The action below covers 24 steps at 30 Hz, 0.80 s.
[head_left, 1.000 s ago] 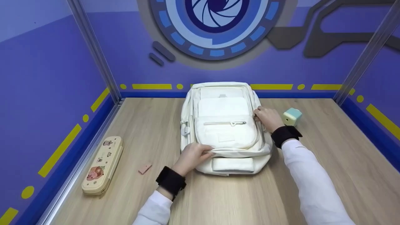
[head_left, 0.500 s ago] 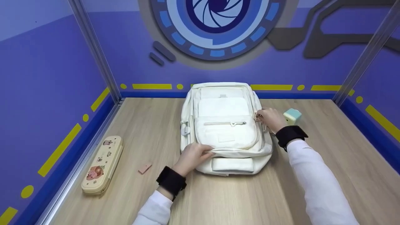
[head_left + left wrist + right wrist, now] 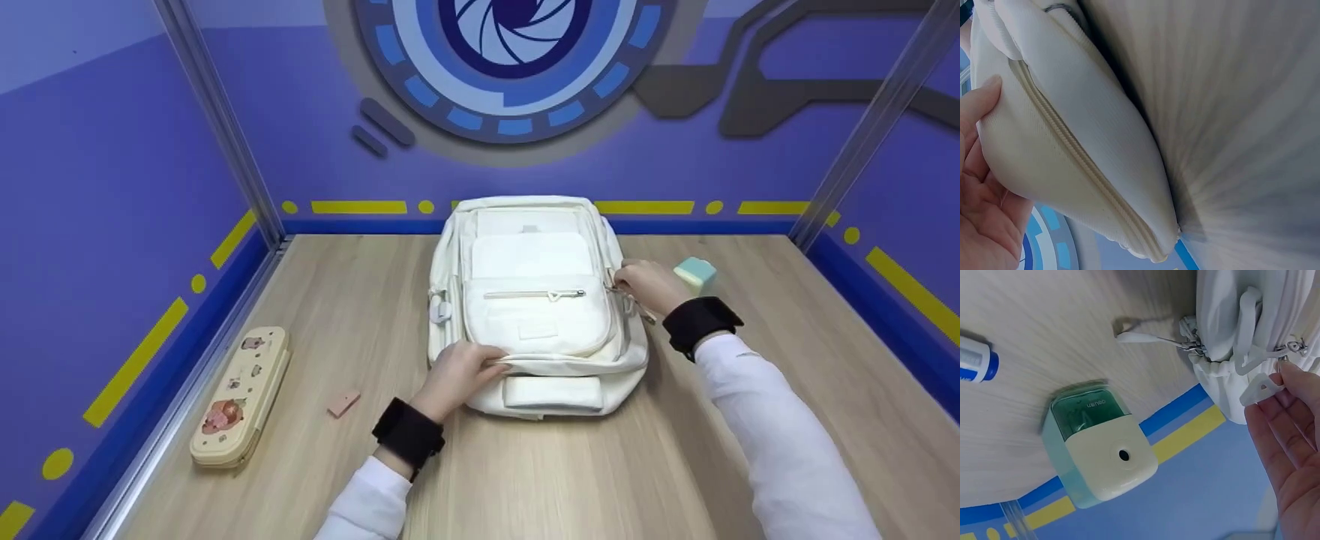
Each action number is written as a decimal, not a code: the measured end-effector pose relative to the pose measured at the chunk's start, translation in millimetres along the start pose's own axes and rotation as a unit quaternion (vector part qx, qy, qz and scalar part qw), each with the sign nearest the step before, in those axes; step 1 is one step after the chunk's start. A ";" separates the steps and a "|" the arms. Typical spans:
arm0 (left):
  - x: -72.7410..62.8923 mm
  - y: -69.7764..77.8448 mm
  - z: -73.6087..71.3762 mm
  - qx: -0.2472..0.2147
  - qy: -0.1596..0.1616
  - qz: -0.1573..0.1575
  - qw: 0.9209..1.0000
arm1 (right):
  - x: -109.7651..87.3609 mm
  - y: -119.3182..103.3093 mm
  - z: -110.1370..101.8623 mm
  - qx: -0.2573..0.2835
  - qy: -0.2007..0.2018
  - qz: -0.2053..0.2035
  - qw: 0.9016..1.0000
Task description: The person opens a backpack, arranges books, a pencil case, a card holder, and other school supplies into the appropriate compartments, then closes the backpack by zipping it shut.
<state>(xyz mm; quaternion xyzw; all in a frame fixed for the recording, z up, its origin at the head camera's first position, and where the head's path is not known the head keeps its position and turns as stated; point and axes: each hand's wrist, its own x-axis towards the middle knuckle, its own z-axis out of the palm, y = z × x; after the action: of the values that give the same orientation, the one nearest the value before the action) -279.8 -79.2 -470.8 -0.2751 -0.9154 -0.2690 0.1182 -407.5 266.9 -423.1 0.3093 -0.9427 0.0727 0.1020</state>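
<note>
A white backpack [image 3: 536,259] lies on the table with its front pocket side up. My left hand [image 3: 461,375] grips the fabric at its lower left front edge. The left wrist view shows the thumb [image 3: 985,98] on the cloth, beside a long zipper [image 3: 1072,140]. At the bag's right side, my right hand [image 3: 651,286] pinches a zipper pull between thumb and fingers. In the right wrist view, the pull's white triangular tab [image 3: 1261,389] hangs over the fingers. Another zipper pull [image 3: 1143,338] sticks out from the bag's side.
A mint and cream pencil sharpener [image 3: 695,274] stands right of the bag, beyond my right hand. On the left lie a cream pencil case [image 3: 241,397] and a small pink block [image 3: 344,403]. The right wrist view also shows a white tube with a blue cap [image 3: 991,367].
My right hand has shifted slightly right, away from the bag's side, with its wrist turned a little. My left hand keeps its place on the bag. The head view has drifted slightly.
</note>
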 end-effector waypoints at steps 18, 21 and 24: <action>0.8 -0.5 0.3 -0.003 0.006 0.000 1.000 | -17.0 -15.5 -11.5 0.003 -0.044 -0.041 0.998; 1.0 0.0 0.9 -0.004 0.006 -0.001 1.000 | -22.5 -19.2 -12.1 0.004 -0.052 -0.040 0.998; 0.6 0.7 1.5 -0.004 0.005 -0.002 1.000 | -28.0 -23.8 -12.2 0.003 -0.059 -0.034 0.998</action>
<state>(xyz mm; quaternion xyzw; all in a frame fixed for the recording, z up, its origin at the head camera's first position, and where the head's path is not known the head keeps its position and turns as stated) -280.0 -77.6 -471.5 -0.2720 -0.9144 -0.2743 0.1214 -369.4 266.2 -416.2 0.3448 -0.9359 0.0538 0.0480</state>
